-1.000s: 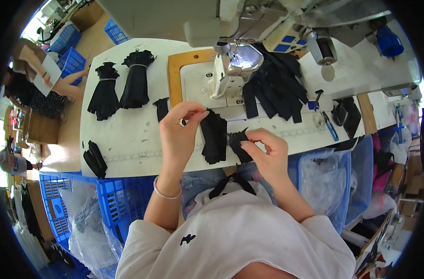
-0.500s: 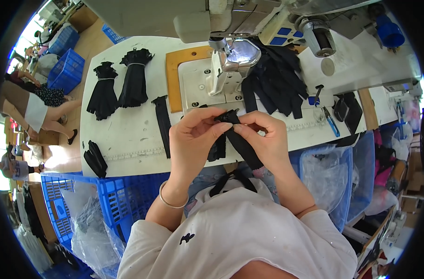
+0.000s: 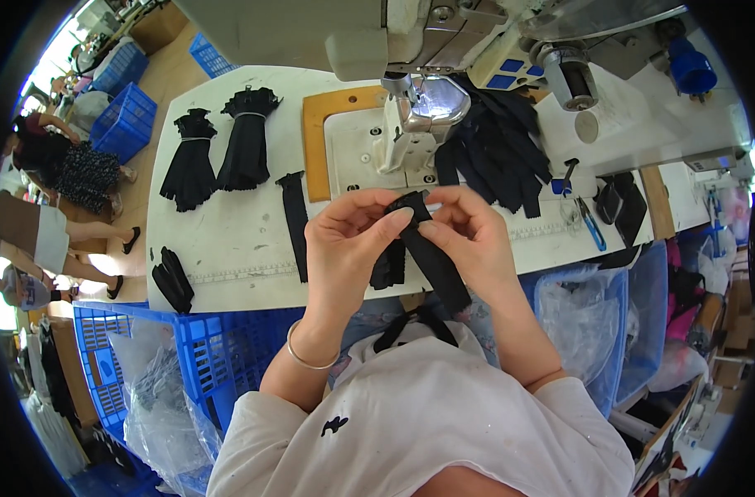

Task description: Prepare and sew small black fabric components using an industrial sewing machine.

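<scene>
Between my two hands is a black zipper [image 3: 434, 263], its top end pinched and its tape hanging down past the table's front edge. My left hand [image 3: 357, 244] closes thumb and fingers on the left side of that end. On the right side my right hand [image 3: 469, 240] pinches it as well. Another black zipper [image 3: 387, 267] lies on the table just behind and below my hands. A single black zipper [image 3: 293, 224] lies left of my left hand. The sewing machine [image 3: 419, 116] stands just beyond my hands, its lamp lit.
Two tied bundles of black zippers [image 3: 246, 141] lie at the far left, with a small black stack [image 3: 172, 280] nearer. Loose black zippers [image 3: 498, 149] pile right of the machine. Blue-handled snips [image 3: 590, 224] lie at right. Blue crates [image 3: 220, 356] flank me; people stand at left.
The zipper's top end has turned slightly in my fingers, and its tape hangs a little lower. My view has shifted slightly. At left, another person has come more into sight.
</scene>
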{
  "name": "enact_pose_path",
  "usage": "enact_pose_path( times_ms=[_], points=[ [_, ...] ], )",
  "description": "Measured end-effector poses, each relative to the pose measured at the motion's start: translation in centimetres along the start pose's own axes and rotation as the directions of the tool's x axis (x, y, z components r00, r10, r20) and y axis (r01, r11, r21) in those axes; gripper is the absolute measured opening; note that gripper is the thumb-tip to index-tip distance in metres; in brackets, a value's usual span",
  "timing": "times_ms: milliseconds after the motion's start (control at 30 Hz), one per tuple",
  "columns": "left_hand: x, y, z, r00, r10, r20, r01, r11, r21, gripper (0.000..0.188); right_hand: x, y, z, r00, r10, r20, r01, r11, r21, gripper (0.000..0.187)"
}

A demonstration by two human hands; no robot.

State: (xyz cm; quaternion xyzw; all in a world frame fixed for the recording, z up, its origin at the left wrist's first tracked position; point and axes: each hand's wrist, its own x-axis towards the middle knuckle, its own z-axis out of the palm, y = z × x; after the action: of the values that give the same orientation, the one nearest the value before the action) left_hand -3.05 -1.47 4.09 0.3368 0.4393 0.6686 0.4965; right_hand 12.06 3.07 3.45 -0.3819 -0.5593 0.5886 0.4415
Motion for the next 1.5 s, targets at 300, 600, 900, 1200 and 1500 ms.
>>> enact_pose_path(
  times_ms=[300, 600, 900, 1200, 1500],
  points=[
    [2.3, -0.5, 0.8, 0.997, 0.072, -0.033, -0.070, 0.995, 0.075, 0.018, 1.0, -0.4, -0.1, 0.997, -0.069, 0.033, 0.075, 0.974, -0.216, 0.015],
    [7.0, 0.1, 1.8, 0.995, 0.091, -0.028, -0.092, 0.996, -0.020, 0.017, 4.6, -1.5, 1.4, 0.957, -0.252, -0.142, 0.221, 0.954, -0.202, 0.016],
    [8.6, -0.1, 2.4, 0.982, 0.130, -0.136, -0.153, 0.973, -0.175, 0.012, 6.4, -1.5, 3.2, 0.894, -0.367, -0.255, 0.302, 0.917, -0.261, 0.014],
    [8.5, -2.8, 4.0, 0.985, 0.159, -0.060, -0.169, 0.961, -0.217, 0.010, 5.5, 0.3, 1.4, 0.853, -0.450, -0.264, 0.270, 0.813, -0.516, 0.020],
    [2.7, -1.0, 2.5, 0.969, 0.186, -0.163, -0.161, 0.975, 0.155, 0.012, 1.7, 1.9, 0.9, 0.958, -0.162, -0.238, 0.095, 0.958, -0.269, 0.022]
  ],
)
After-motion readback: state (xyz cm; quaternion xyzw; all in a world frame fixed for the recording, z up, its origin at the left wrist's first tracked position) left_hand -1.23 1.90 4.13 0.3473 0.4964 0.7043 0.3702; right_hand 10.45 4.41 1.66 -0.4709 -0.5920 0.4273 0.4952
